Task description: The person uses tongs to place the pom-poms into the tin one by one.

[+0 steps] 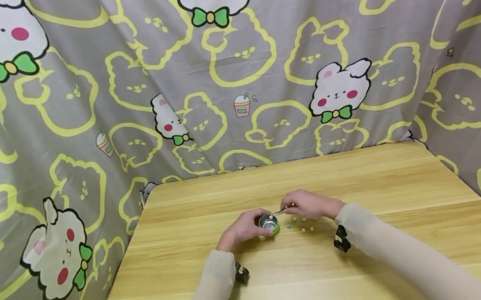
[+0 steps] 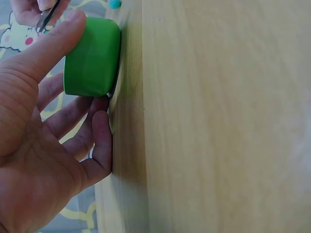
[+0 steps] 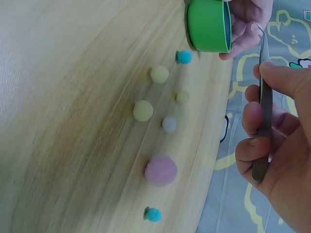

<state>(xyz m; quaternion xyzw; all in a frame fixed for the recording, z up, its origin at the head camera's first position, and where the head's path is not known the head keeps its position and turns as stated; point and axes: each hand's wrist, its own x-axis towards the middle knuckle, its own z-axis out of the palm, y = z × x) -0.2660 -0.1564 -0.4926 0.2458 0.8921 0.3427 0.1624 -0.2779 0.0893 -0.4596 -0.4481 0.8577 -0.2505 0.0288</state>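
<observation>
Tweezers (image 3: 265,109) are hovering over the cup (image 3: 208,26), right hand (image 1: 309,204) pinching them; left hand (image 1: 244,227) is gripping it thumb-to-fingers, probably for steadiness.

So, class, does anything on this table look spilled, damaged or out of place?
Nothing stands out. The green container stands upright with no visible damage, and the loose pom-poms lie beside it on the table.
</observation>
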